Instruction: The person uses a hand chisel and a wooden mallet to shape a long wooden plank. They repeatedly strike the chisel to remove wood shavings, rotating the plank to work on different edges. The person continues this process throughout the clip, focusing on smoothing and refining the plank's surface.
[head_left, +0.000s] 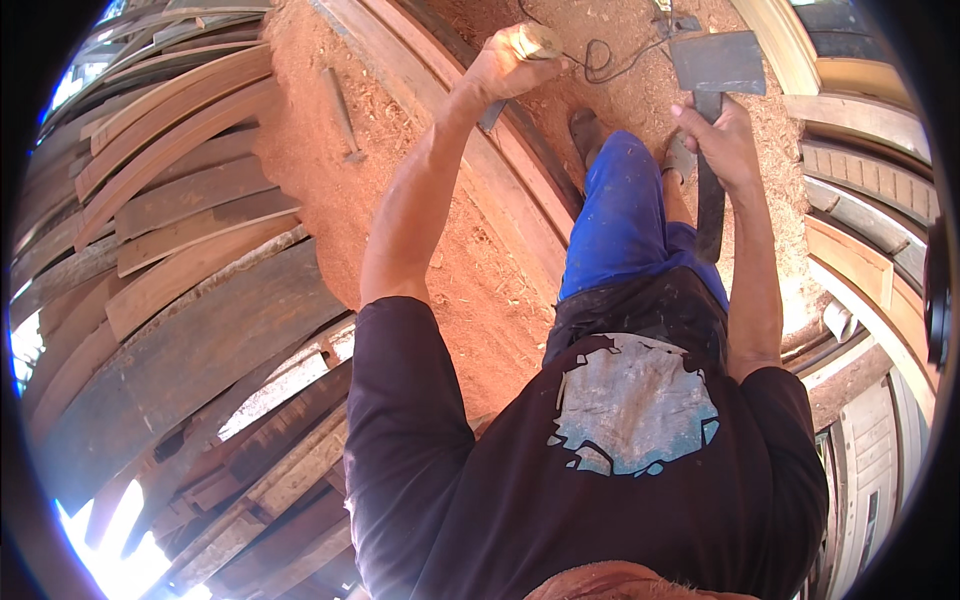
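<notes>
My left hand is closed around a chisel, its round pale wooden butt showing at the top of the fist. Below the fist a short stretch of flat grey blade sticks out over a long reddish timber beam; whether its edge touches the wood I cannot tell. In my right hand is a mallet with a dark, blocky, slightly flared head. The fingers wrap its dark handle just under the head, and the handle's lower end reaches down beside my blue trousers.
A long-handled tool lies on the sawdust left of the beam. A dark cable loops on the ground ahead. Stacked planks fill the left side, and more boards line the right. My feet stand right of the beam.
</notes>
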